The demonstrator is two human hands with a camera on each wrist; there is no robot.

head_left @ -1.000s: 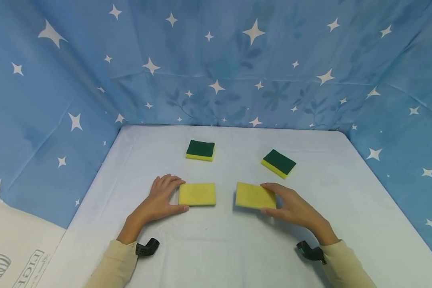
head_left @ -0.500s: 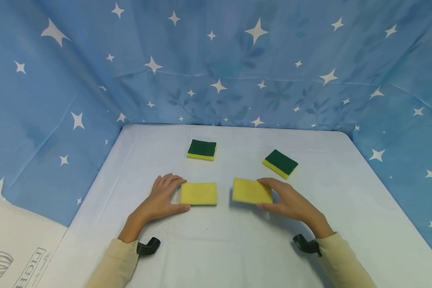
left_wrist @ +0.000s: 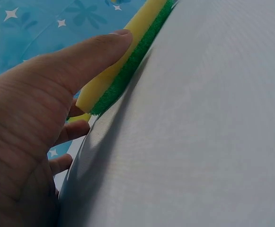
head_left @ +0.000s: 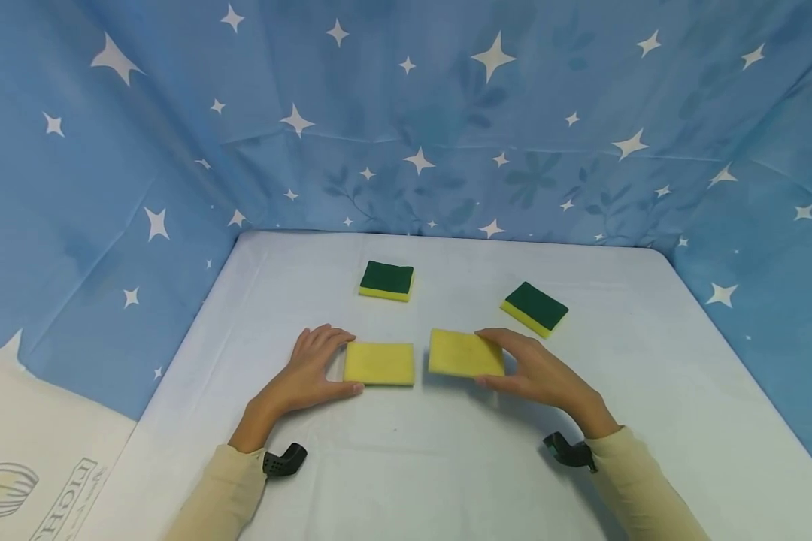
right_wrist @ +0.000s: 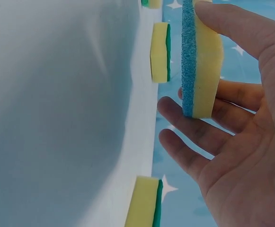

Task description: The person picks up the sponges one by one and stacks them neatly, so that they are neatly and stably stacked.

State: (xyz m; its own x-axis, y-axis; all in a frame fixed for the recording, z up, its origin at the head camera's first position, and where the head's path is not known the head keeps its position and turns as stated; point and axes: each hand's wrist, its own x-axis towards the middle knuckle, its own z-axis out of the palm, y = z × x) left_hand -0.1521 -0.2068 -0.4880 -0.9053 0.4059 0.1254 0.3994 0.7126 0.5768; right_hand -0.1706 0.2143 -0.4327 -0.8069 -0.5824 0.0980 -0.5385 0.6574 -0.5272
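Right hand (head_left: 541, 372), head view: thumb and fingers grasp the right-hand end of the right yellow sponge (head_left: 465, 353), which is raised above the white table (head_left: 392, 473), its shadow beneath. Left hand (head_left: 318, 372): thumb and forefinger hold the front and back edges of the left yellow sponge (head_left: 379, 364) at its left end; this sponge lies on the table, just beside the raised one. Both sponges are rectangular, with plain yellow upper faces. Behind them lie the back left sponge (head_left: 387, 279) and the back right sponge (head_left: 534, 306), each dark green on top over yellow; the second is turned at an angle. A blue curtain (head_left: 433, 113) with pale stars stands behind the table.

Left wrist view: the left thumb rests along the yellow side of its sponge. A green layer (left_wrist: 130, 68) forms the underside, facing the table.

Right wrist view: the thumb and fingers grasp the raised sponge by opposite edges; two lower fingers extend beyond it. Its underside is a porous blue layer (right_wrist: 188, 71), clear of the table. The back sponges appear beyond, green layers facing away from the table.
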